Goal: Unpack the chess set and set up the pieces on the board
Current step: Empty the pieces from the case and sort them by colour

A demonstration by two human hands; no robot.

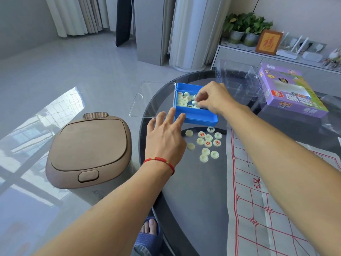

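A blue plastic box (197, 117) stands on the dark glass table (199, 191), its clear hinged lid (153, 98) open to the left. Several cream round chess pieces (182, 98) lie inside it. My right hand (214, 97) reaches into the box and pinches one cream piece (194, 103). My left hand (166, 135) rests with straight fingers against the box's near left corner. Several more pieces (207, 143) lie loose on the table in front of the box. A white paper board with red lines (267, 209) is spread to the right.
A purple game carton (293, 93) and a clear plastic insert tray (238, 80) sit at the table's far right. A brown lidded bin (90, 150) stands on the floor left of the table. A cabinet with plants and a framed picture is behind.
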